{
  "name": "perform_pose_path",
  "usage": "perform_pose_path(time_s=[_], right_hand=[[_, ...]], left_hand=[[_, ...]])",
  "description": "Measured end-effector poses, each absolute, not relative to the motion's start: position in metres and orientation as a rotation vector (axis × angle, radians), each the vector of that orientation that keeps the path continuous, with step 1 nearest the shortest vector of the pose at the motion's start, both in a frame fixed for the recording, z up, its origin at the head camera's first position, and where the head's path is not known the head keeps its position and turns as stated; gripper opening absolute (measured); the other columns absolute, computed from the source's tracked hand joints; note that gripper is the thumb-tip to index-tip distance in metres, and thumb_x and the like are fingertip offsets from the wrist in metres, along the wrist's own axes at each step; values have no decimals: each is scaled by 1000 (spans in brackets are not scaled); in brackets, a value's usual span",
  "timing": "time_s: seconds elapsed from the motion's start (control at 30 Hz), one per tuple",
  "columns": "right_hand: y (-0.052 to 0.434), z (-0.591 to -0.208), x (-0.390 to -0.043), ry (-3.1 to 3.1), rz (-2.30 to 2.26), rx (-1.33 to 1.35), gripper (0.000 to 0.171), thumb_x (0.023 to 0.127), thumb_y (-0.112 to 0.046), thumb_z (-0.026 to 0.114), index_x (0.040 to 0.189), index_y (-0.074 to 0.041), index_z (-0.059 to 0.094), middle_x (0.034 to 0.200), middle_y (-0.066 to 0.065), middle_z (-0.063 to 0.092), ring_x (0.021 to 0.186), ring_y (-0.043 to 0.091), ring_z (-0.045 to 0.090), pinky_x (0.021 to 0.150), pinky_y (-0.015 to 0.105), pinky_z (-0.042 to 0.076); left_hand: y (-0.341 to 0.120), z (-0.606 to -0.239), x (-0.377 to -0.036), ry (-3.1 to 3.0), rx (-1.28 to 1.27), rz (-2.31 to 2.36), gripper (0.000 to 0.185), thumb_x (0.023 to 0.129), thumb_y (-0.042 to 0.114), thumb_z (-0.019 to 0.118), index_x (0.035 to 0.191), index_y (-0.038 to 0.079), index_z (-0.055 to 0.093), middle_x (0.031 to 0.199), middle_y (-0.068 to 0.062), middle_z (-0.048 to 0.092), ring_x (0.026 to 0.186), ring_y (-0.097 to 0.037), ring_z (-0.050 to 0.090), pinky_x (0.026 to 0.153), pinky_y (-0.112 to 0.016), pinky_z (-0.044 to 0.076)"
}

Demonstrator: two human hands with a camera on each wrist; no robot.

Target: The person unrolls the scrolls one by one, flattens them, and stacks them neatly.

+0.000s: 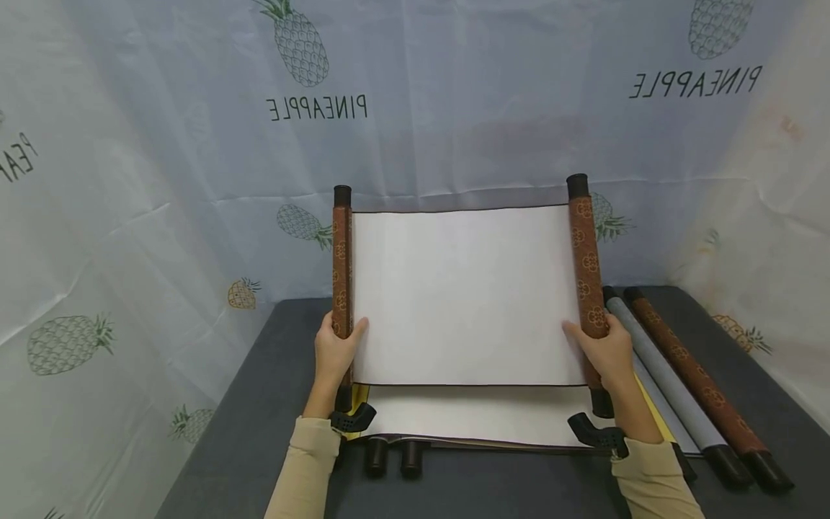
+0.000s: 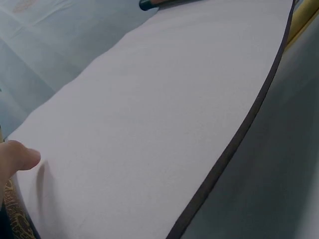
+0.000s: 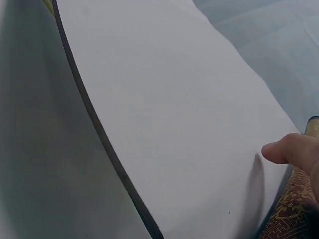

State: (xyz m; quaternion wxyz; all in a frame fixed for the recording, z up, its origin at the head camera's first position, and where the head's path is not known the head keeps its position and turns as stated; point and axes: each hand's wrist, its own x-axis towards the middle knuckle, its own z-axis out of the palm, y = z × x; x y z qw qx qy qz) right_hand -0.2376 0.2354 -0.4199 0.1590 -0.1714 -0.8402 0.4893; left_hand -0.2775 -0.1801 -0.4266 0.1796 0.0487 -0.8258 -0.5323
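Observation:
A partly unrolled scroll (image 1: 460, 295) is held up in the head view, its blank white sheet stretched between two brown flower-patterned rolls with dark end knobs. My left hand (image 1: 337, 353) grips the left roll (image 1: 341, 267) low down, thumb lying over the sheet's edge. On the other side, my right hand (image 1: 606, 349) holds the right roll (image 1: 586, 259) the same way. The right roll leans slightly. Both thumbs show against the white paper in the wrist views, where a dark border (image 2: 239, 134) runs along the lower edge. Most fingers are hidden behind the rolls.
Below the held scroll, another white sheet (image 1: 480, 412) with yellow at its sides lies on the dark table (image 1: 259, 447). Two dark knobs (image 1: 411, 459) stick out at its front. A grey roll (image 1: 668, 375) and a brown roll (image 1: 707, 382) lie at right. A pineapple-print curtain (image 1: 454, 108) hangs behind.

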Motion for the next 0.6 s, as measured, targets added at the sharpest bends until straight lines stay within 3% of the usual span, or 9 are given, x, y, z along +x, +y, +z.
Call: perform_pose_path(time_s=[0.17, 0.3, 0.4, 0.6], right_hand=[[235, -420, -237, -2405, 1439, -467, 75, 89, -31, 66, 143, 8, 31, 133, 30, 46, 114, 40, 51, 88, 48, 46], [237, -420, -238, -2412, 1409, -461, 72, 90, -29, 65, 142, 8, 32, 131, 29, 48, 108, 36, 55, 75, 34, 48], [239, -420, -239, -2415, 1384, -458, 68, 91, -28, 63, 141, 8, 34, 129, 28, 50, 102, 33, 56, 66, 22, 43], [241, -421, -240, -2406, 1359, -451, 62, 93, -26, 60, 139, 8, 37, 127, 28, 52, 99, 30, 57, 65, 19, 40]], left_hand=[[-183, -428, -278, -2339, 157, -1541, 86, 82, 36, 75, 146, -3, 35, 146, -24, 44, 135, -41, 44, 108, -56, 40], [-184, -426, -277, -2331, 158, -1531, 82, 81, 33, 77, 144, -3, 38, 143, -25, 47, 132, -41, 46, 106, -56, 41], [-184, -425, -277, -2329, 161, -1505, 80, 81, 31, 77, 143, -3, 39, 142, -25, 49, 131, -41, 47, 106, -55, 41], [-185, -424, -277, -2310, 128, -1499, 73, 82, 25, 77, 139, -3, 43, 133, -25, 55, 121, -40, 55, 99, -54, 47]])
